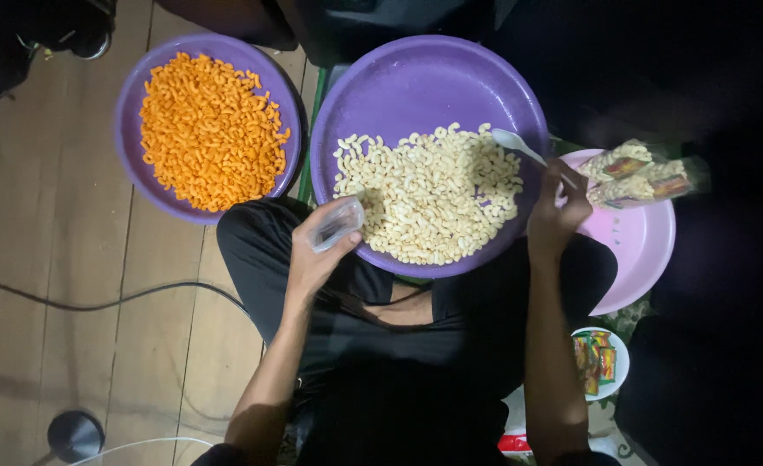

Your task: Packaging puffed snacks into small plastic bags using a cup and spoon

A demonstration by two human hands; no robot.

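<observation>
Floorboards (62, 216) of bare wood run along the left side, crossed by a dark cable (97, 304), and on them at the far left sits a purple basin (131, 103) heaped with orange curled snacks (209, 129), untouched by either hand. Just to its right, resting over the person's lap, a larger purple basin (416, 78) holds pale curled snacks (433, 194) that cover only its near half, the far half showing bare plastic. The left hand (317, 250) is at the near-left rim of this basin, its grip clamped on a small clear plastic bag (337, 223) held with the mouth turned toward the pale snacks; whether anything is inside yet cannot be told. The right hand (554, 211) is at the near-right rim, fingers closed around the handle of a white spoon (515, 142) whose bowl lies over the edge of the pale heap. Further right, a pink basin (640, 250) carries two filled, sealed packets (645, 173) lying side by side at its far edge, the rest of it bare. Near the person's right side stands a small white bowl (619, 367) of coloured sachets (595, 361). Judging from this, a couple of packets are done, one bag is in hand, and most of both heaps is left.
</observation>
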